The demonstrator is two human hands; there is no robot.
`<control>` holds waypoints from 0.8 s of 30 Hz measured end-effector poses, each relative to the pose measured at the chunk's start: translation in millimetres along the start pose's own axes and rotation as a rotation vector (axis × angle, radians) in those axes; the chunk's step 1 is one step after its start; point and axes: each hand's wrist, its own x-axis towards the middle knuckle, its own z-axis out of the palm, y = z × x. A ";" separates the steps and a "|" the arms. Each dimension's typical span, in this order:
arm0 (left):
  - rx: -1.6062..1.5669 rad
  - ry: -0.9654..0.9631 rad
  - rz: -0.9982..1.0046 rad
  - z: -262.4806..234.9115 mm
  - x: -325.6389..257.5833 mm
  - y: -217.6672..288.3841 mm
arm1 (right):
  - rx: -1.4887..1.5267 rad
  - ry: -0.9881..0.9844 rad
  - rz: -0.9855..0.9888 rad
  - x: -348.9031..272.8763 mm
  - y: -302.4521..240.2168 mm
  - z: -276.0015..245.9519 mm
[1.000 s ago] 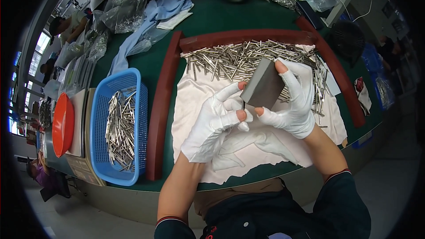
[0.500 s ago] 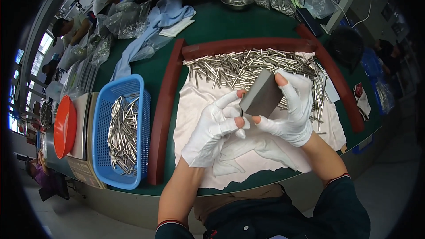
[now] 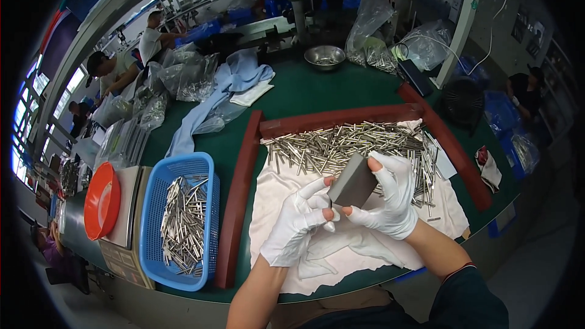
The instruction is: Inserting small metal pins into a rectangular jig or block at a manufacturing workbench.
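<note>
Grip of the right hand (image 3: 393, 201): closed on a dark grey block (image 3: 353, 184), with the thumb at its lower edge and a finger at its upper edge. Left hand (image 3: 295, 222): thumb and forefinger slightly parted beside the block's left end; whether they hold a thin rod cannot be told. Both hands wear white gloves with some fingertips bare. The block is tilted above a pale cloth (image 3: 272, 201), on which a crumpled white cloth (image 3: 356, 245) lies nearer the wearer. Beyond the block, metal rods (image 3: 332, 140) lie heaped against the far bar of a red-brown frame (image 3: 341, 118), which bounds the cloth on three sides. Left of the frame, a blue basket (image 3: 214, 231) holds more rods; farther left is an orange-red bowl (image 3: 102, 200). Across the green tabletop (image 3: 292, 90) stand a steel bowl (image 3: 320, 67) and clear plastic bags (image 3: 187, 78), with a light-blue cloth (image 3: 210, 100) near the bags.
</note>
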 end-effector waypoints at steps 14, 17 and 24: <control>0.008 -0.039 0.043 1.4 1.9 2.0 | 0.021 0.005 0.031 2.5 -2.3 -3.4; 0.094 0.012 0.039 8.2 0.0 5.3 | 0.000 0.001 0.033 2.4 -3.8 -3.7; 0.141 -0.023 0.011 1.8 2.3 0.0 | -0.005 0.053 0.049 -1.4 -3.9 -1.0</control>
